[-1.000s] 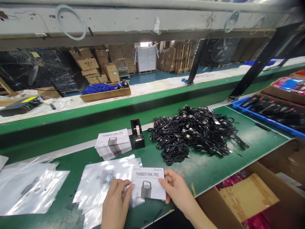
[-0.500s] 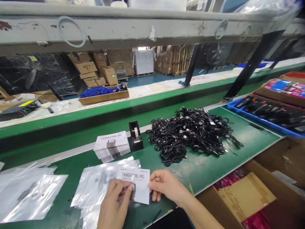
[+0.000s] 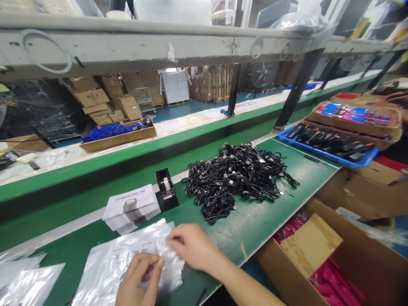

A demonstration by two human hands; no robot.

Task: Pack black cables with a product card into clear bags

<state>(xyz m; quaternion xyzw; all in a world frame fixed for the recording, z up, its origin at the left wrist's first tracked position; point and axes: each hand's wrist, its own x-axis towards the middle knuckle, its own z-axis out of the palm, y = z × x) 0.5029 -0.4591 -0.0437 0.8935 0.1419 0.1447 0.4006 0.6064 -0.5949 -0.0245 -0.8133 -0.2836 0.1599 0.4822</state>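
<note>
My left hand [image 3: 140, 276] is closed at the bag's edge, thumb and forefinger pinching the clear plastic. My right hand [image 3: 191, 246] pinches the top right part of the same clear plastic bag [image 3: 168, 270]. Printed text of a white leaflet [image 3: 130, 254] shows through the plastic, left of my hands. Beneath lie more clear bags [image 3: 95, 276]. Behind them stand a stack of white printed leaflets [image 3: 132, 206] and a black tape dispenser [image 3: 167, 190].
A heap of black cables [image 3: 236, 176] lies mid-bench. A blue tray [image 3: 360, 162] of black devices is at the right. An open carton [image 3: 270, 259] with pink items stands below the bench edge. A person's hand [image 3: 398, 97] shows at far right.
The view has turned right. The leaflet, earlier between my hands, now shows through plastic at the left. My right hand has moved from the leaflet's edge to the bag.
</note>
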